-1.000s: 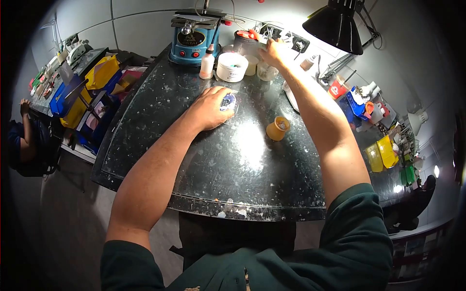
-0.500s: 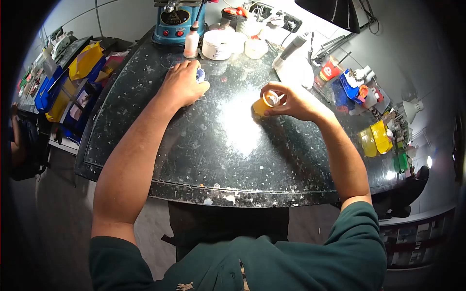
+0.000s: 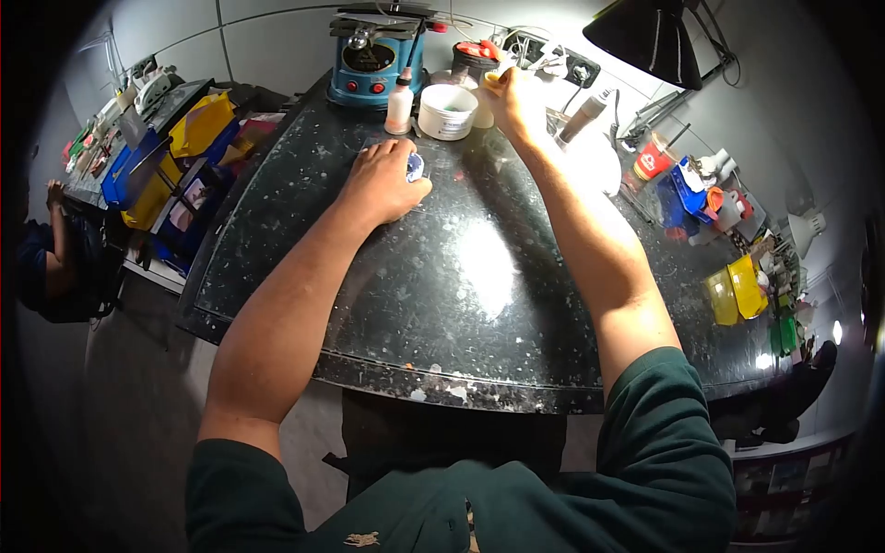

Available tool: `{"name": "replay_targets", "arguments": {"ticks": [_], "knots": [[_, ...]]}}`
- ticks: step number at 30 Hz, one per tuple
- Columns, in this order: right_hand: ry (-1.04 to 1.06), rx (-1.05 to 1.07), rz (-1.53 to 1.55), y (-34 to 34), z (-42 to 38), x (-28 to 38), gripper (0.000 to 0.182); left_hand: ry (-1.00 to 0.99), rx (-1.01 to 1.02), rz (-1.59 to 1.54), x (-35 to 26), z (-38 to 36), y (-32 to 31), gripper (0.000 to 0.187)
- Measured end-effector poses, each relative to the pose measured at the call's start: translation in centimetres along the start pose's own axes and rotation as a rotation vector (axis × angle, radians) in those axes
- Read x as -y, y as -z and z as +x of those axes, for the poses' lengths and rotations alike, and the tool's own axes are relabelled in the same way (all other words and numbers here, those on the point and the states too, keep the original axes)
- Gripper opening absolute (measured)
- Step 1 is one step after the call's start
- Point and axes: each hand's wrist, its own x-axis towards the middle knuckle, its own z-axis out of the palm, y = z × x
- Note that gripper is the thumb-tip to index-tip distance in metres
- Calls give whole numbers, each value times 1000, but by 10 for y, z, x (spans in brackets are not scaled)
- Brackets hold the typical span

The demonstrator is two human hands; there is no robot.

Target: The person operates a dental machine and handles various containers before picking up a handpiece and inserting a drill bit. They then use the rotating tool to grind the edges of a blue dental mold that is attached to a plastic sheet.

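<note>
My left hand (image 3: 385, 180) rests low over the black worktop (image 3: 396, 286), fingers curled round a small round blue thing with pale specks (image 3: 415, 167). Most of that thing is hidden by the hand. At the back of the worktop, my right hand (image 3: 516, 101) is raised beside a white tub (image 3: 448, 115). Its fingers are closed on a small yellow cup (image 3: 495, 80), partly hidden and washed out by bright lamp light. A small dropper bottle with pinkish contents (image 3: 399, 109) stands between the left hand and the blue machine.
A blue machine (image 3: 376, 69) stands at the back left. Behind the tub is a black container with red items (image 3: 475, 55). A black lamp (image 3: 645, 41) hangs at the upper right. Yellow bins (image 3: 737, 288) sit at the right. Another person (image 3: 60, 249) is at the far left.
My right hand has moved with the yellow cup from mid-worktop to the back, beside the white tub. My left hand keeps its hold on the blue thing. The whole view has shifted slightly.
</note>
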Motion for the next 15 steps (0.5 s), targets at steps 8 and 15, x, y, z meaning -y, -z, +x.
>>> {"name": "replay_targets", "arguments": {"ticks": [8,15], "knots": [[-94,129,-31,7,4,18,70,36,57,14,-5,-2,6,58],[-97,99,-60,6,2,15,80,27,55,9,-3,0,4,60]]}}
